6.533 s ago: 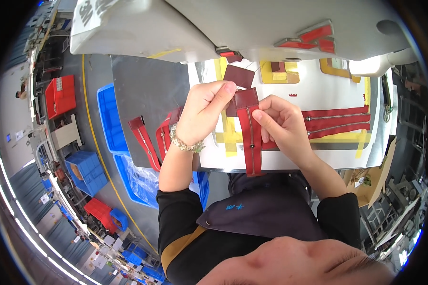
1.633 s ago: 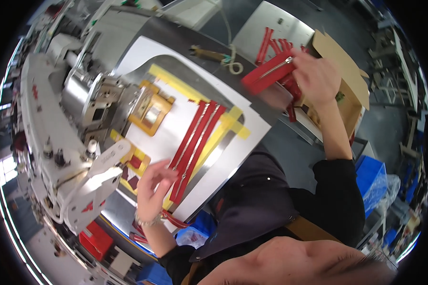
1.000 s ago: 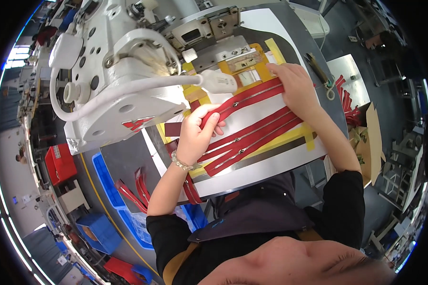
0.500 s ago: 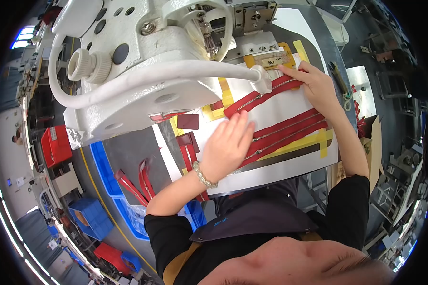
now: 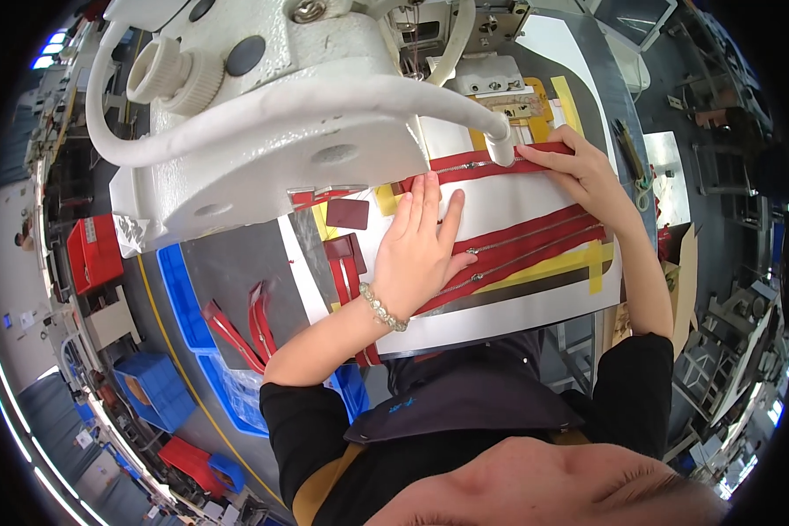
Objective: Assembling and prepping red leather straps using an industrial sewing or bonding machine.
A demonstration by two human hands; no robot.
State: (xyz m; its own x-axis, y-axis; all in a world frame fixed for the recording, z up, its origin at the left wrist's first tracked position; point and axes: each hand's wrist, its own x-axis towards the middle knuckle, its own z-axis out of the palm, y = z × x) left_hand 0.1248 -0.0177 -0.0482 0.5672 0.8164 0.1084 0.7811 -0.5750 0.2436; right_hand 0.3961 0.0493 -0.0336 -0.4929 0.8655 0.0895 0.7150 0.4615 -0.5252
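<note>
A red zipper (image 5: 451, 174) with a metal slider lies crosswise on the white work board (image 5: 500, 202), just this side of the sewing machine's clamp. My right hand (image 5: 590, 178) pinches its right end between thumb and fingers. My left hand (image 5: 419, 248) lies flat, fingers stretched and spread, the tips at the left part of that zipper. Nearer to me, two more red zippers (image 5: 535, 237) run side by side, their left ends partly under my left hand. The large white sewing machine (image 5: 263, 131) covers the far left of the board; its white hose (image 5: 342, 103) crosses in front.
Left of my hand lie a dark red rectangular patch (image 5: 347, 214) and another zipper (image 5: 344, 285) with a patch on its end. Loose zippers (image 5: 259, 329) hang near blue bins (image 5: 184, 294). Yellow tape (image 5: 543, 267) marks the board. Scissors (image 5: 643, 195) lie at the right.
The far zipper has turned from slanting to nearly level. My left hand has moved away from me, its fingers spreading wider. My right hand keeps its pinch. The view has shifted slightly.
</note>
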